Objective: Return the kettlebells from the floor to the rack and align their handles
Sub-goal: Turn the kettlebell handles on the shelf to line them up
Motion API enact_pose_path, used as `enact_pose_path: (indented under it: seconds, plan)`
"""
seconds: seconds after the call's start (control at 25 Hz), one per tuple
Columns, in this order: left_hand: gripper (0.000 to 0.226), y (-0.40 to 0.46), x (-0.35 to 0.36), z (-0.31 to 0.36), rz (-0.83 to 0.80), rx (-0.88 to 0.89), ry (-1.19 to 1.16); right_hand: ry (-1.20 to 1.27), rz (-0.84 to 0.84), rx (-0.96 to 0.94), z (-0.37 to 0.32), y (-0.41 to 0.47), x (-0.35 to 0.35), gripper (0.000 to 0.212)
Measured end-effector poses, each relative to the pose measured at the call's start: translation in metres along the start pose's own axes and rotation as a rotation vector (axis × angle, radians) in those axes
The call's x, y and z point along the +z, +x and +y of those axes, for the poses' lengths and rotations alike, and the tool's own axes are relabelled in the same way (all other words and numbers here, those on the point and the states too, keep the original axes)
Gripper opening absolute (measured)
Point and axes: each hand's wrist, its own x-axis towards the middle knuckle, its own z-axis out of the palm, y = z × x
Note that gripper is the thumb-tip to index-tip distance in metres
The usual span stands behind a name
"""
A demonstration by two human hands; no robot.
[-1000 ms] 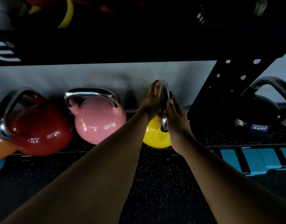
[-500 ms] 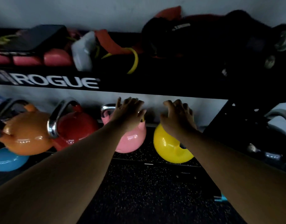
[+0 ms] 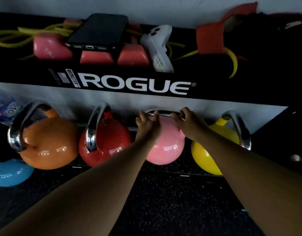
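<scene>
Several kettlebells with steel handles stand in a row on the black rack's low shelf (image 3: 164,171). From left to right they are orange (image 3: 48,143), red (image 3: 109,142), pink (image 3: 167,142) and yellow (image 3: 208,150). My left hand (image 3: 147,123) and my right hand (image 3: 186,121) both grip the pink kettlebell's handle, which runs left to right across the top. The orange, red and yellow handles stand turned edge-on to me. A blue kettlebell (image 3: 8,172) sits low at the far left, partly cut off.
The rack's upper shelf (image 3: 138,86), marked ROGUE, holds a phone (image 3: 99,29), pink dumbbells (image 3: 51,48), a white controller (image 3: 158,48), yellow bands and a red strap (image 3: 210,38). Black speckled rubber floor (image 3: 164,201) lies in front. A black rack upright (image 3: 283,130) stands at right.
Both hands left the yellow kettlebell's handle, moved left and closed on the pink kettlebell's handle. My view rose and shifted left, bringing the upper shelf into sight.
</scene>
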Motion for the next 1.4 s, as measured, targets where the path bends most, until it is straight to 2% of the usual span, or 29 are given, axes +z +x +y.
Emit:
enact_pose_path:
  seconds: [0.16, 0.36, 0.44, 0.6, 0.8, 0.96, 1.08, 1.24, 1.4]
  plan:
    - [0.065, 0.027, -0.005, -0.016, -0.084, 0.136, -0.088, 0.067, 0.2, 0.109, -0.007, -0.036, 0.036, 0.054]
    - [0.072, 0.024, 0.015, -0.021, -0.054, 0.145, -0.287, 0.507, 0.105, 0.129, -0.001, -0.047, 0.035, 0.052]
    - [0.073, 0.035, 0.014, -0.013, -0.119, 0.166, -0.275, 0.592, 0.124, 0.097, -0.004, -0.047, 0.042, 0.041]
    - [0.058, 0.041, 0.017, -0.014, -0.227, 0.192, -0.262, 0.797, 0.17, 0.1, -0.015, -0.06, 0.053, 0.025]
    - [0.06, 0.045, 0.024, -0.016, -0.2, 0.227, -0.299, 1.017, 0.07, 0.17, -0.022, -0.06, 0.046, 0.027]
    - [0.085, 0.056, 0.018, -0.016, -0.291, 0.158, -0.366, 1.074, 0.093, 0.187, -0.033, -0.059, 0.06, 0.041]
    - [0.077, 0.056, 0.015, -0.013, -0.322, 0.169, -0.377, 1.044, 0.113, 0.185, -0.035, -0.056, 0.066, 0.043]
    - [0.054, 0.058, 0.017, -0.014, -0.289, 0.221, -0.365, 1.05, 0.128, 0.197, -0.039, -0.054, 0.068, 0.041]
    - [0.06, 0.061, 0.017, -0.017, -0.328, 0.183, -0.375, 1.014, 0.147, 0.199, -0.04, -0.055, 0.07, 0.043]
